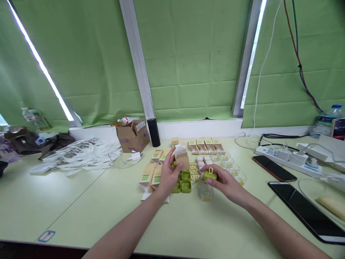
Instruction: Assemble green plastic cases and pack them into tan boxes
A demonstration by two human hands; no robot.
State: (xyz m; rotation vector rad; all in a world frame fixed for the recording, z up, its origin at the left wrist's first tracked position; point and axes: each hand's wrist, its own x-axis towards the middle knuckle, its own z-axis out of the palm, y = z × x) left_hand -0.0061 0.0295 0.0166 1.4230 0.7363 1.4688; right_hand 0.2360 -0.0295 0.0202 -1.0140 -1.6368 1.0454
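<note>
Two small things are held above the pale table (202, 230), one in each hand. A small paper box (182, 160) is clamped between the thumb and fingers of the left hand (169, 174), and its white flap is lifted at the top. A small green case (210, 175) with a pale yellow loop is pinched between the thumb and fingers of the right hand (226, 182). The two hands are kept apart, with the box on the left and the case on the right.

Below and between the hands, green trays (185, 186) are set in rows. Next to them on the right, little yellow pieces (193, 172) are laid out, with pale pink blocks (199, 159) just beside these. Clear cups (206, 194) with yellow spots are placed under and beyond the right hand. More paper boxes (147, 176) are laid to the left of the left hand, and a row of open boxes (207, 146) is lined up on the far side.

Farther left, a brown carton (132, 138) is seen next to a black tube (153, 132). On the right, two dark phones (307, 212) are laid near a white power strip (289, 157).
</note>
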